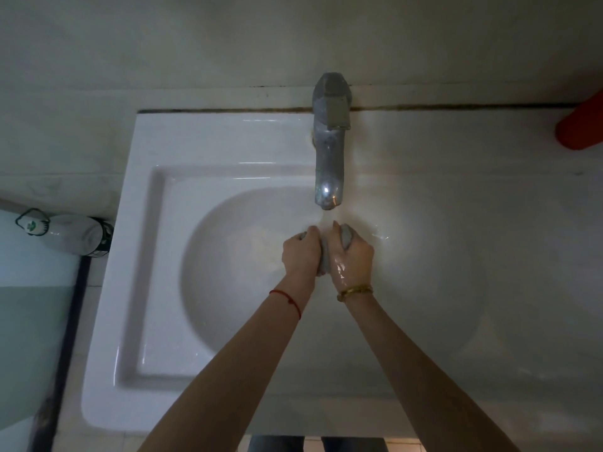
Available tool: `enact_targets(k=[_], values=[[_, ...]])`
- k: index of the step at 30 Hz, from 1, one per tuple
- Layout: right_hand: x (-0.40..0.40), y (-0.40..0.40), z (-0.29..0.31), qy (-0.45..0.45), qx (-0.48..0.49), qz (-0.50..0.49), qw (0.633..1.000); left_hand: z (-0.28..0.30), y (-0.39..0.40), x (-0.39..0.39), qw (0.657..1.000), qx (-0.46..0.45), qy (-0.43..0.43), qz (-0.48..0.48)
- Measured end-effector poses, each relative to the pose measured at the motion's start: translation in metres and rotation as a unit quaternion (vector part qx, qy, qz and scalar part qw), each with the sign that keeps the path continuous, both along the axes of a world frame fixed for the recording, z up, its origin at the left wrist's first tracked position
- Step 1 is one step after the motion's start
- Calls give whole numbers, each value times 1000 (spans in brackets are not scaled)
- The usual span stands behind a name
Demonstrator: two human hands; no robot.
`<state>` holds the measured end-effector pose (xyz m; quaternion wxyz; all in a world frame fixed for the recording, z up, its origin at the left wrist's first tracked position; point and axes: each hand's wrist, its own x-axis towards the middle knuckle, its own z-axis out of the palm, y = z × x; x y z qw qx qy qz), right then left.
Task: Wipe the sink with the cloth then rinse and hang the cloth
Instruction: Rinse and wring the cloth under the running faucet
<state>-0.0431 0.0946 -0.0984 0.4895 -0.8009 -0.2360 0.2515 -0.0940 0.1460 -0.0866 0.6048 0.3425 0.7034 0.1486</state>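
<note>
The sink is glossy white ceramic, smooth, with bright glints along its rim. The tap is dull grey metal, brushed-looking, shinier at the spout tip. The cloth is soft grey fabric, wet and bunched. The right hand glistens with water. The bottle looks like smooth white plastic.

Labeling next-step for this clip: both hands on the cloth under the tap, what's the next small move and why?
Probably twist and squeeze: left hand and right hand both grip the bunched grey cloth just below the tap spout, over the sink bowl; hanging remains.
</note>
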Motion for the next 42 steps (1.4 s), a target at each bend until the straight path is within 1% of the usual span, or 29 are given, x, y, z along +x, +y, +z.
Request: enact_targets(k=[1,2,4,5,8,10,12,13,14,15,17,18,19,20,24,27,29,32,34,36,37,38,39,40,42], values=[[2,-1,0,41,-9,-16,999,-1,0,-1,1000,-7,-11,-14],[5,-2,0,106,-20,-41,993,-1,0,-2,999,-5,-20,-32],[12,-2,-2,240,-25,-85,967,0,0,-4,998,16,-30,-61],[14,-1,-3,290,-23,-91,952,0,1,-5,996,35,-25,-76],[17,0,-6,403,8,-80,912,0,0,-11,985,128,2,-117],[22,1,-4,481,34,-61,874,2,-1,-15,972,186,14,-142],[24,3,1,548,65,-41,833,3,-2,-15,964,212,26,-158],[23,7,4,561,54,-46,825,4,-2,-14,964,214,31,-156],[20,12,7,562,37,-57,824,3,-2,-12,965,213,34,-151],[16,16,6,545,15,-56,836,4,-2,-9,966,212,33,-147],[9,20,3,434,-54,-49,898,6,-4,-5,967,210,29,-142],[6,22,8,373,-83,-49,923,7,-5,-3,968,208,24,-137],[4,22,12,324,-96,-59,939,9,-6,-1,970,206,18,-130],[4,22,14,302,-94,-76,945,10,-7,1,972,200,19,-122],[1,25,15,325,-55,-128,935,9,-4,4,985,151,22,-77],[-2,25,7,322,-25,-148,935,7,-1,3,989,123,38,-78],[-4,23,2,275,-10,-128,953,6,2,1,992,97,33,-74],[-5,19,1,179,-1,-83,980,5,4,-2,998,39,22,-45],[0,14,0,111,-3,-41,993,0,4,-1,1000,-23,-11,-16],[7,10,-1,82,-9,-13,997,1,4,-2,997,-57,-47,-5],[9,9,0,92,-16,-13,996,1,4,-2,997,-50,-60,-14],[11,7,1,122,-26,-25,992,1,4,-2,997,-29,-68,-28],[14,6,1,175,-33,-47,983,1,5,-3,997,1,-69,-45],[17,4,-1,250,-33,-72,965,1,5,-4,995,33,-70,-58],[21,3,-5,410,-23,-100,906,3,6,-5,990,86,-71,-89]])
